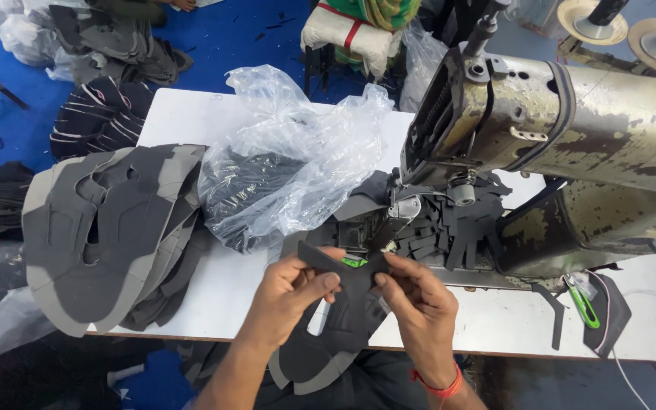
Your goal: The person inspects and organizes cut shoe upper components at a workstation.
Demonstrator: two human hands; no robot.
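The dark grey shoe upper piece sits at the near edge of the white worktop, just below the sewing machine's needle area, and hangs over the edge toward the person's lap. The left hand is pinched on its upper left edge, thumb and fingers closed on the material. The right hand, with a red thread band at the wrist, is clamped on the upper right edge, next to a small green tag on the piece. At 12 o'clock from the hands stands the worn metal sewing machine, with a heap of small dark cut strips under its arm. At 10 o'clock lies a crumpled clear plastic bag holding dark pieces. At 9 o'clock a stack of grey shoe uppers overhangs the worktop's left end. At 3 o'clock a green-handled thread snip rests on a dark piece.
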